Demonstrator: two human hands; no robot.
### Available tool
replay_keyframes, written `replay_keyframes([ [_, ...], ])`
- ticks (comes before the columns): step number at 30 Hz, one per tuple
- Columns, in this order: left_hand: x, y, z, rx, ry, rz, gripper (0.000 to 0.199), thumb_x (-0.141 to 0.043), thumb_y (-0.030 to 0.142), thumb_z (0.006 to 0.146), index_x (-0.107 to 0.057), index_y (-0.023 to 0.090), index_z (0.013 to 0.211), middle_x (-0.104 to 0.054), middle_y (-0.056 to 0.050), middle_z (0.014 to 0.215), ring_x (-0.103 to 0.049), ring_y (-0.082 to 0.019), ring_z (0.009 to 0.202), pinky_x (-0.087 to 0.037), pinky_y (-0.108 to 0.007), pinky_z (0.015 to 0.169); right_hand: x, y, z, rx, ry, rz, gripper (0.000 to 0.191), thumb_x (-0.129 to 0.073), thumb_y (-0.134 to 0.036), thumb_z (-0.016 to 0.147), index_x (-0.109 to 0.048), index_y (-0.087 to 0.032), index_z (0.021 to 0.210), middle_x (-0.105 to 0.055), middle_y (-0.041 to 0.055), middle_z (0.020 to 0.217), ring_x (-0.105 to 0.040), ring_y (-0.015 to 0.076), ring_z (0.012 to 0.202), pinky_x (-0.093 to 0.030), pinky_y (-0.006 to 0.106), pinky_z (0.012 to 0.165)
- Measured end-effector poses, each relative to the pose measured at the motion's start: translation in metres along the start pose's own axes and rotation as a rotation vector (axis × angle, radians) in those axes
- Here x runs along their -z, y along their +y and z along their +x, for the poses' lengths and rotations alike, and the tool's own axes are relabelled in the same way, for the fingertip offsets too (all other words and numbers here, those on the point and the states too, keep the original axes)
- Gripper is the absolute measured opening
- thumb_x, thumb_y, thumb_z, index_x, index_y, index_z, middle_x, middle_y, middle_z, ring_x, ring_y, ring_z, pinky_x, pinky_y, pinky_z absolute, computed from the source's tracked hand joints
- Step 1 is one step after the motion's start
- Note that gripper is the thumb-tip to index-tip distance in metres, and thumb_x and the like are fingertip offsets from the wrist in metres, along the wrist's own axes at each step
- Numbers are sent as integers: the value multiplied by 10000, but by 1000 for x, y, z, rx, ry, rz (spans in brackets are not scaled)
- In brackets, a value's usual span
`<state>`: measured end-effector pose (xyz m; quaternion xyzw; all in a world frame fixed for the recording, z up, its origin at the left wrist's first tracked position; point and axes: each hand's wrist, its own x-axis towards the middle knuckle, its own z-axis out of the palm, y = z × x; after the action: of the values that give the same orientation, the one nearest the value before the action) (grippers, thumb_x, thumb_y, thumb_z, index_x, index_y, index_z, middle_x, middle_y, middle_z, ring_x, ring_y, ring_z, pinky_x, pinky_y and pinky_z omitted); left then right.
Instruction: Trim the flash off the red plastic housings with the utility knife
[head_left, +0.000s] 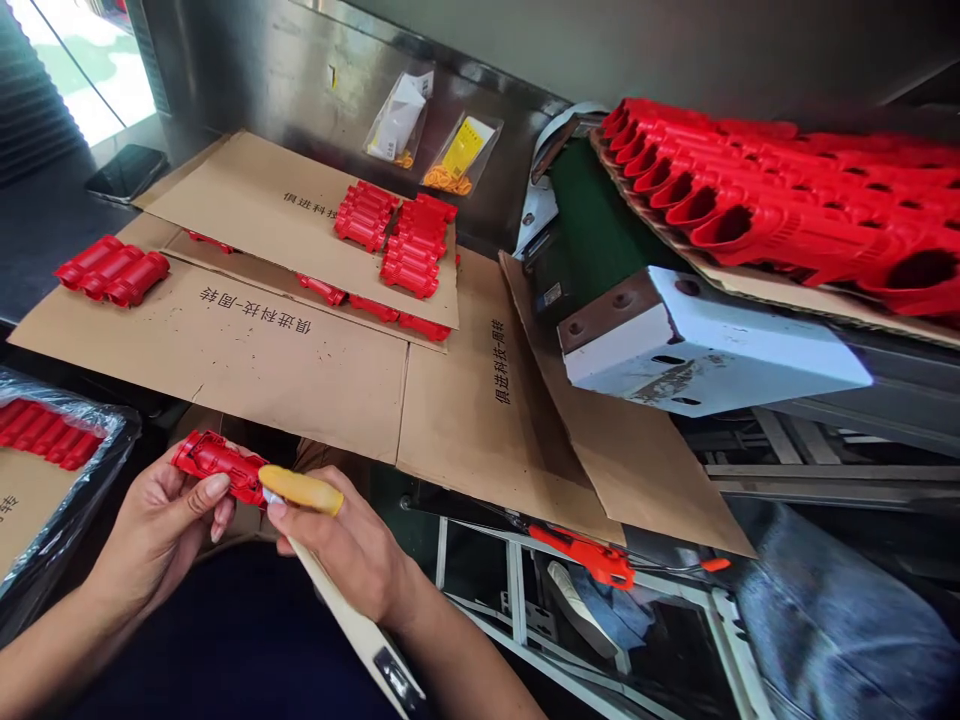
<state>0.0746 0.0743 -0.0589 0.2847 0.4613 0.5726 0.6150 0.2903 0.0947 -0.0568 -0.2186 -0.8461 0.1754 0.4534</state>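
A ribbed red plastic part lies in my left hand, whose fingers and thumb are closed around its left and lower side. My right hand grips a tool with a long pale handle; a yellow finger cover is on one of its fingers. The tool's front end meets the right end of the red part, and its tip is hidden there by my fingers. Both hands are above my lap, in front of the cardboard.
Red parts lie on the cardboard's left, more on a stacked sheet. Many red tubes fill a board over the green conveyor. A plastic-lined box stands left, a phone behind. A person's denim-clad leg is at right.
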Motion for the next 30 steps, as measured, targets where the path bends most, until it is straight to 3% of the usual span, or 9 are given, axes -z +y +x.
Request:
replay_keyframes([
  [3,-1,-1,0,-26,26,17,296,-987,349,767,-858,174,968,-756,-52,787,-586,-110,561,-544,-194,491,2,-9,0,-109,12,448,140,-618,-327,1134,-663,-253,1244,-838,20,990,-836,157,959,-718,275,823],
  [5,-1,-3,-2,-69,37,37,299,-981,312,775,-850,196,1017,-813,-85,1001,-629,-113,604,-572,-203,523,2,-11,-2,-165,41,663,200,-629,-431,1119,-693,-244,1151,-839,8,918,-850,141,885,-710,237,786],
  [7,1,-4,-4,-109,31,62,310,-970,278,786,-835,230,1061,-821,-88,1143,-681,-124,665,-608,-211,580,-1,-8,-3,-226,130,572,180,-663,-389,1108,-728,-229,1157,-856,46,996,-854,165,942,-716,274,847],
  [9,3,-6,-7,-137,22,116,313,-960,256,798,-817,256,1076,-820,-73,1185,-736,-152,758,-634,-211,633,-6,-4,-6,-259,217,326,173,-679,-255,1096,-739,-209,1252,-853,100,1130,-832,206,1084,-707,337,953],
  [11,5,-6,-9,-176,19,197,313,-954,245,804,-801,270,1076,-814,-62,1206,-777,-196,895,-658,-214,679,-11,1,-7,-219,249,156,271,-670,-159,1077,-718,-177,1343,-832,141,1210,-801,228,1162,-696,365,994],
  [15,8,-6,-10,-291,23,334,314,-951,232,803,-790,275,1069,-813,-57,1199,-785,-257,1081,-686,-238,722,-21,3,-8,-98,252,58,361,-660,-98,1059,-679,-135,1417,-817,172,1221,-790,246,1157,-708,382,953],
  [19,6,-4,-10,-351,28,373,310,-952,225,799,-791,276,1060,-824,-50,1170,-794,-246,1084,-685,-253,787,-24,2,-8,-85,265,43,388,-651,-100,1060,-670,-152,1444,-815,158,1212,-802,250,1103,-715,398,916],
  [25,-8,5,-15,-291,108,344,338,-1014,277,708,-815,286,981,-832,-48,1117,-798,-238,1046,-678,-268,881,-21,1,-7,-87,243,45,395,-651,-82,1049,-670,-139,1440,-809,174,1216,-792,253,1115,-712,401,928],
  [30,-13,5,-16,-233,153,291,323,-1020,294,690,-826,269,948,-824,-70,1120,-793,-254,949,-678,-251,688,-19,2,-7,-163,173,103,339,-639,-99,1053,-671,-134,1388,-816,175,1231,-783,264,1220,-705,393,992],
])
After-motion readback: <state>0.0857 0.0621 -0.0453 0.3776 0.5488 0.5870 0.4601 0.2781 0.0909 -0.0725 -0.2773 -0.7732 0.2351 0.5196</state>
